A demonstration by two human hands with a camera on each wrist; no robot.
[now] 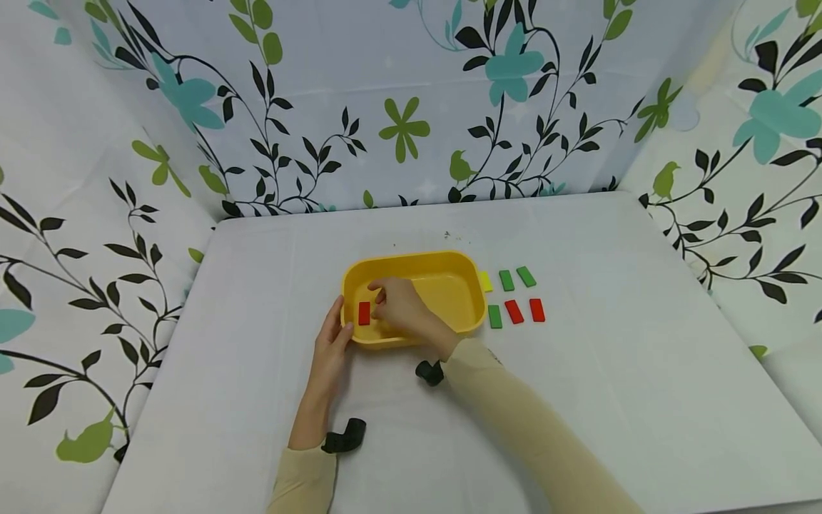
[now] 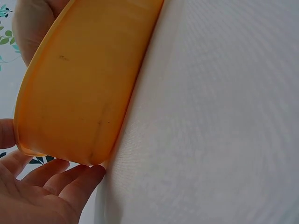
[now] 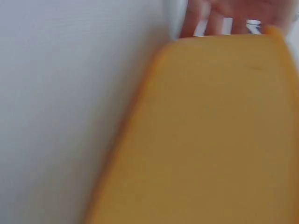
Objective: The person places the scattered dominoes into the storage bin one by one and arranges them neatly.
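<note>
Left hand [image 1: 330, 344] is gripping the yellow tray [image 1: 457, 294] mid-frame, right hand [image 1: 402, 305] is hovering inside beside a red block [image 1: 364, 313], grip unclear from here.

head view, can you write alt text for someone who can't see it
A person's right grip, a bare hand, is over a yellow tray, beside a red tile lying in it, while the left grip holds the tray's left end. On the white table right of the tray lie three green tiles, two red tiles and one yellow tile.
</note>
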